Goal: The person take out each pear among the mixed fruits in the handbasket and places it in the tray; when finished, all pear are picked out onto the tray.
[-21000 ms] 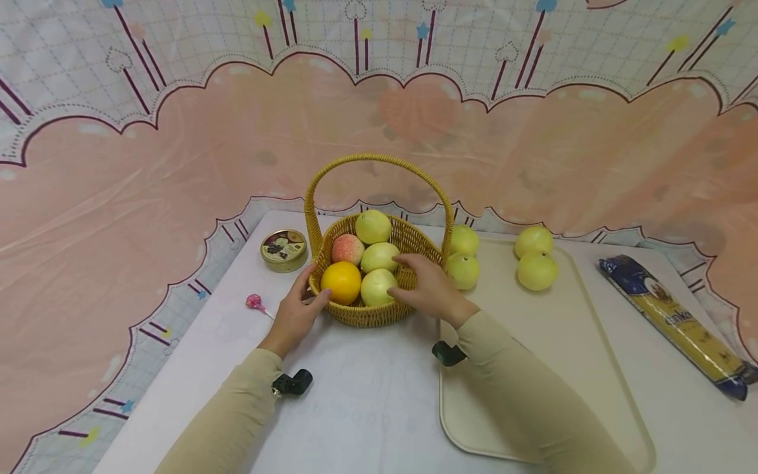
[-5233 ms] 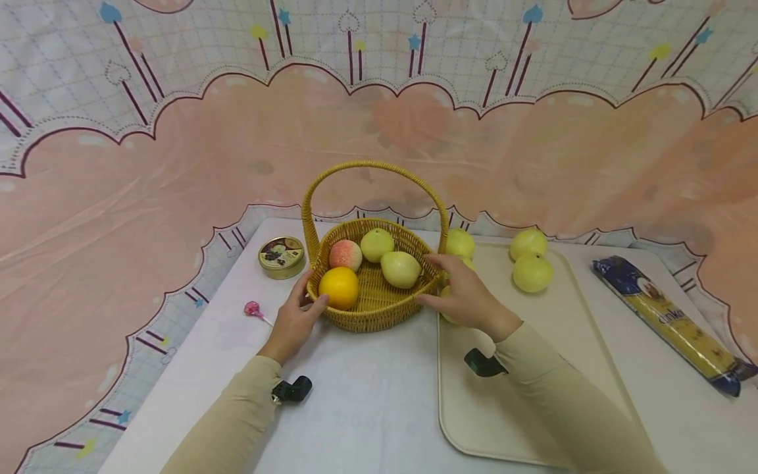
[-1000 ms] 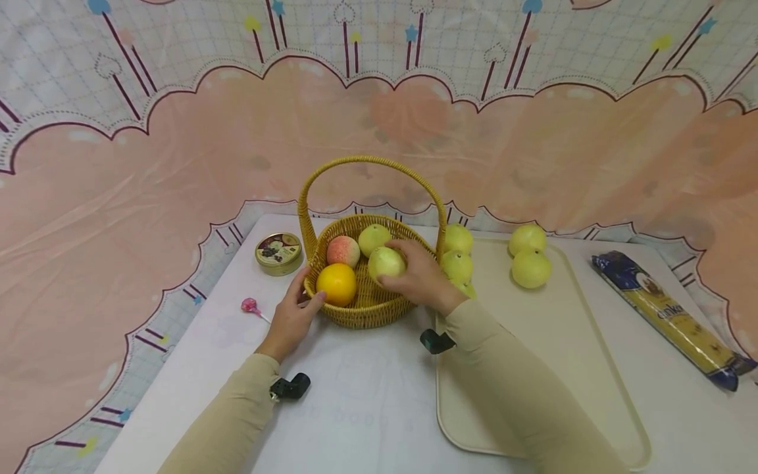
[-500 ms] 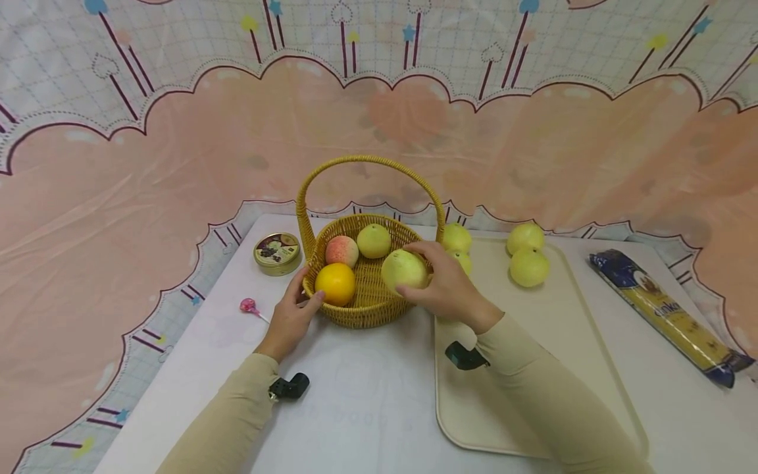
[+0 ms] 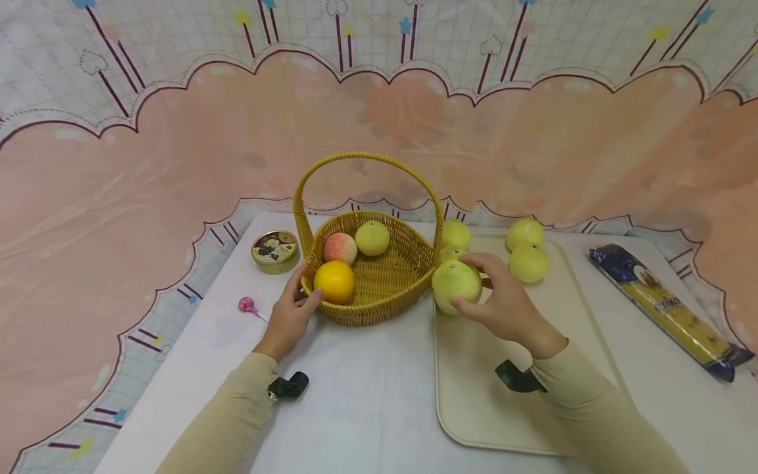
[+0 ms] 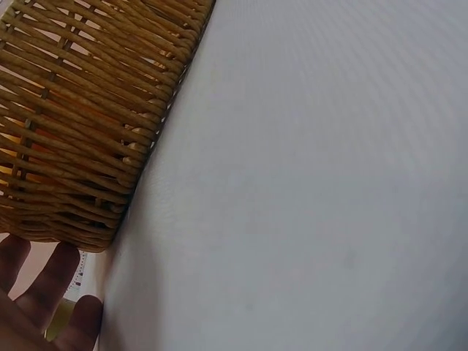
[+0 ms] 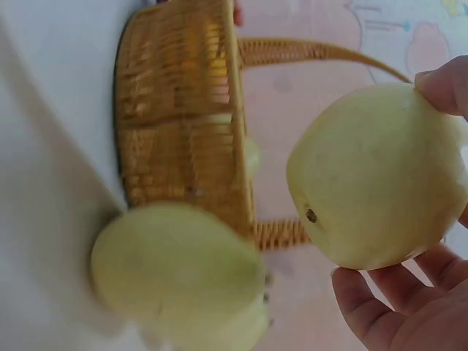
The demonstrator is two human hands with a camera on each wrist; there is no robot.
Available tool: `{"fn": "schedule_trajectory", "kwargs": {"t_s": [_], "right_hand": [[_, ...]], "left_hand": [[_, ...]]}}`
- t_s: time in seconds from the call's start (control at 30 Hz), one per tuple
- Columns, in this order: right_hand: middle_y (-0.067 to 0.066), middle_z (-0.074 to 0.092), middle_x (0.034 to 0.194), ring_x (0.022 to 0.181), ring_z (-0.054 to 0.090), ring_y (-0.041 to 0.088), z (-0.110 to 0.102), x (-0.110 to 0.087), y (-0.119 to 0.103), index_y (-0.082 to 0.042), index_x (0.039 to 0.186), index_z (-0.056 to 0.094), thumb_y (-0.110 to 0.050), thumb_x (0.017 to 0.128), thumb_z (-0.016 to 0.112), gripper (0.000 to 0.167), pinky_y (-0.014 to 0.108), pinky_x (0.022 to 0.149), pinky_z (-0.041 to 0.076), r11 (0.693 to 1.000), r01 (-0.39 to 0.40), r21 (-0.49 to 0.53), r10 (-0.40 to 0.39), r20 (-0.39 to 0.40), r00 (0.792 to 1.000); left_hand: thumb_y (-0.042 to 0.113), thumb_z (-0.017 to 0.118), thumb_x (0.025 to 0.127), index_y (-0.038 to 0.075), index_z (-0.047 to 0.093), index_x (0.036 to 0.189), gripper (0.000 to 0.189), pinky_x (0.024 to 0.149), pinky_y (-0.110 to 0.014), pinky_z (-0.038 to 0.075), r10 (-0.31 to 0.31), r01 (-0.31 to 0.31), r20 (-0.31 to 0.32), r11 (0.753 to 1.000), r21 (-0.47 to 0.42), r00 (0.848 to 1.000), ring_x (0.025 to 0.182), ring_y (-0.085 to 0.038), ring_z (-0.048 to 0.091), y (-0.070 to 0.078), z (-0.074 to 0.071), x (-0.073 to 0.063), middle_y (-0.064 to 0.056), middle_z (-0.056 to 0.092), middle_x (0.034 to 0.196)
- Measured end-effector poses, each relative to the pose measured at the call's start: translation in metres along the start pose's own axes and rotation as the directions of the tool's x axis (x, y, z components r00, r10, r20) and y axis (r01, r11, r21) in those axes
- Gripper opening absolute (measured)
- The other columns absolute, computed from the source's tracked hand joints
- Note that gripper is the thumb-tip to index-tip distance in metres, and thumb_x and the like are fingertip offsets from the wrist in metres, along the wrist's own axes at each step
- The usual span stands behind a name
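Note:
My right hand (image 5: 503, 296) holds a pale green pear (image 5: 456, 286) between thumb and fingers. It hangs over the left edge of the cream tray (image 5: 503, 408), just right of the wicker basket (image 5: 379, 309). In the right wrist view, the held pear (image 7: 380, 175) shows a dark spot at one end, and another pear (image 7: 175, 274) sits below it. At the basket's left rim, my left hand (image 5: 290, 319) grips with the thumb over the edge. Its fingers (image 6: 47, 281) touch the outer weave. Inside lie an orange (image 5: 334, 282), a peach (image 5: 340, 249) and one pear (image 5: 372, 237).
Two pears (image 5: 529, 262) sit on the tray's far part, and more pears (image 5: 455, 235) stand close to the basket's right side. A round tin (image 5: 275, 251) and a lollipop (image 5: 247, 305) lie left. A long blue-and-yellow packet (image 5: 669, 306) lies far right. The basket's tall handle (image 5: 367, 155) arches upward.
The basket held three pears at first, later two, now one. My right hand has lifted a pear out and carried it right, over the tray's edge. My left hand has stayed at the rim.

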State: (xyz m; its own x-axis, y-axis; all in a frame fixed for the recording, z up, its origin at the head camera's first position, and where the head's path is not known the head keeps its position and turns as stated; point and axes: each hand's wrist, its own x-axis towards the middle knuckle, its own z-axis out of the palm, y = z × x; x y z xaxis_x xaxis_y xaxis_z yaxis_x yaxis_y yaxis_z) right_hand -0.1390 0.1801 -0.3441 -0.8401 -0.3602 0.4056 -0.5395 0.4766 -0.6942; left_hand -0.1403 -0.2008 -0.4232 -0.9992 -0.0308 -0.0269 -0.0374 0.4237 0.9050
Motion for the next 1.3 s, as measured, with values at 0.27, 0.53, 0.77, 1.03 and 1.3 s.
{"fn": "schedule_trajectory", "kwargs": {"t_s": [0.27,0.53,0.77,1.03,1.3], "right_hand": [[0.018,0.055,0.132,0.114,0.053,0.026,-0.025,-0.028,0.025,0.002,0.137,0.054,-0.004,0.080,0.081,0.063,0.034,0.083,0.054,0.992,-0.069,-0.106,0.063,-0.061,0.996],[0.020,0.054,0.130,0.112,0.052,0.031,-0.042,-0.043,0.042,0.002,0.137,0.054,-0.007,0.083,0.079,0.060,0.020,0.079,0.046,0.978,-0.160,-0.136,0.148,-0.098,0.984],[0.028,0.051,0.130,0.111,0.053,0.041,-0.053,-0.052,0.061,0.008,0.137,0.050,-0.008,0.085,0.078,0.061,0.008,0.076,0.041,0.964,-0.241,-0.117,0.227,-0.124,0.966],[0.032,0.046,0.137,0.120,0.050,0.052,-0.062,-0.057,0.074,0.010,0.141,0.044,-0.016,0.090,0.075,0.065,0.005,0.076,0.040,0.933,-0.349,-0.091,0.341,-0.093,0.935],[0.035,0.043,0.140,0.122,0.048,0.055,-0.065,-0.059,0.083,0.010,0.143,0.039,-0.022,0.093,0.072,0.069,0.023,0.079,0.047,0.902,-0.418,-0.110,0.413,-0.063,0.908]], "left_hand": [[0.041,0.055,0.103,0.023,0.017,0.162,0.073,0.108,-0.049,0.041,-0.004,0.004,0.008,1.000,0.000,1.000,0.133,-0.039,0.046,-0.001,0.000,0.002,-0.015,0.026,0.162],[0.039,0.054,0.103,0.022,0.016,0.162,0.072,0.108,-0.049,0.042,0.001,-0.001,0.009,1.000,-0.007,1.000,0.133,-0.039,0.045,-0.001,0.000,0.001,-0.015,0.026,0.162],[0.040,0.055,0.103,0.024,0.016,0.162,0.072,0.108,-0.049,0.041,-0.012,0.012,0.011,1.000,-0.010,1.000,0.134,-0.039,0.044,0.000,0.000,0.002,-0.015,0.025,0.162],[0.041,0.055,0.103,0.025,0.016,0.162,0.072,0.107,-0.050,0.042,-0.012,0.013,0.014,1.000,-0.017,1.000,0.132,-0.039,0.046,-0.001,0.000,0.003,-0.016,0.027,0.161],[0.041,0.055,0.103,0.025,0.016,0.162,0.072,0.107,-0.050,0.042,-0.013,0.013,0.012,1.000,-0.013,1.000,0.132,-0.039,0.046,-0.002,0.000,0.002,-0.016,0.027,0.161]]}}
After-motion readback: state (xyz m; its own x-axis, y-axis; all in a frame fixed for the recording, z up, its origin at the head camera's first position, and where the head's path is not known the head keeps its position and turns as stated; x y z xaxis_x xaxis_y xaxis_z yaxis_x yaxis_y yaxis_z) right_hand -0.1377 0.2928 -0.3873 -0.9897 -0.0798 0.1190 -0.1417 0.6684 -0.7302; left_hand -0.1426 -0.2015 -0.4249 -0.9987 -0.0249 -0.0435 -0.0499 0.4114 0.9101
